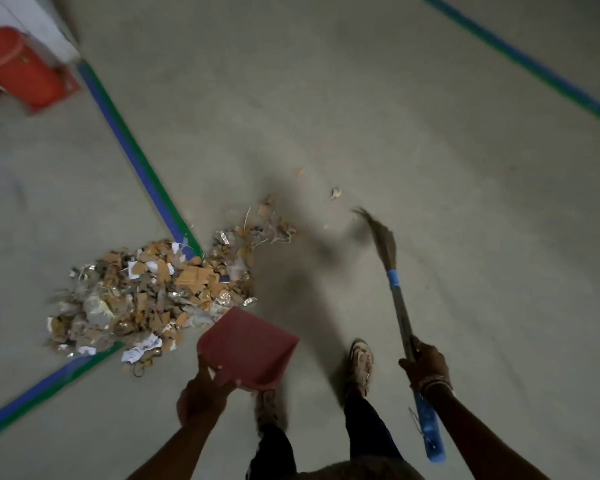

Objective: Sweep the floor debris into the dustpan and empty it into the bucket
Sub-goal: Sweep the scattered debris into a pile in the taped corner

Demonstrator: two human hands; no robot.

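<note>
Heaped debris point(142, 299), seemingly light, loose scraps; left hand point(201, 393) grips stiff-looking dustpan point(248, 348) by its rear edge, just beside the debris; right hand point(425, 362) clasps broom point(400, 306) mid-shaft, further off; bucket point(18, 69) well beyond the debris

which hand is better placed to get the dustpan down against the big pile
Left, probably. The left hand holds the dustpan beside the near edge of the debris pile. The right hand holds the broom, its bristles out to the right, away from the pile.
</note>
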